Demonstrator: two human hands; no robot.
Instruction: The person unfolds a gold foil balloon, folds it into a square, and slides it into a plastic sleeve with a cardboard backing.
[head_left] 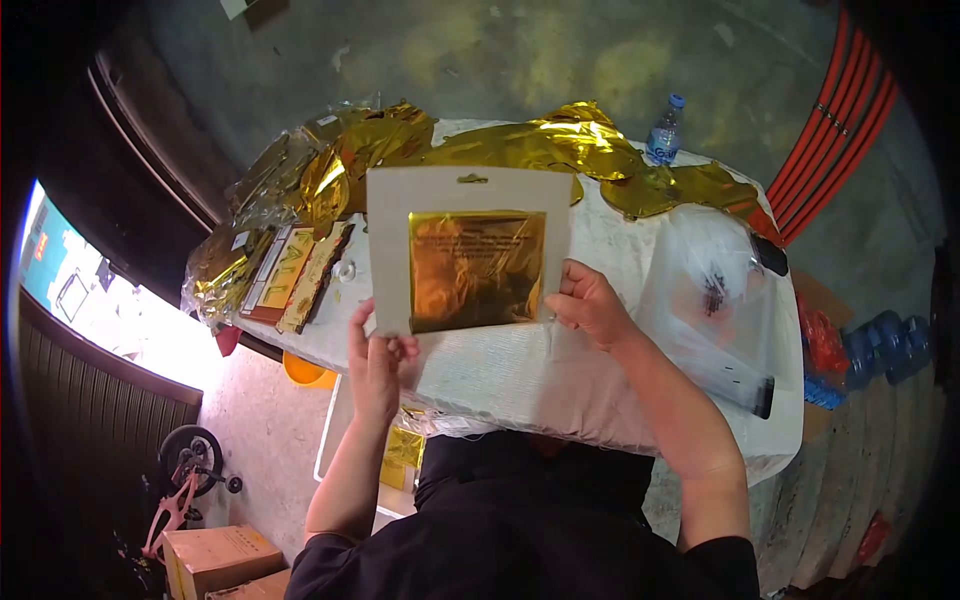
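A flat package [470, 188] with a pale card border, a hang slot and a shiny gold foil window with dark print stands raised before me over the table. My right hand [588, 305] pinches its lower right edge between thumb and curled fingers. At the lower left corner is my left hand [375, 365], its fingers apart and partly bent, close to the edge; whether they touch the card I cannot make out. Behind the package, crumpled gold foil pieces [585, 130] lie along the table's far side. Clear plastic bags [700, 300] are to the right of my right hand.
A white cloth covers the table [480, 390]. Left lie a flat patterned packet [318, 275] and wrapped gold foil [215, 270]. A water bottle [664, 135] stands at the far edge. Cardboard boxes [220, 560] and a small bike [185, 480] are on the floor, lower left.
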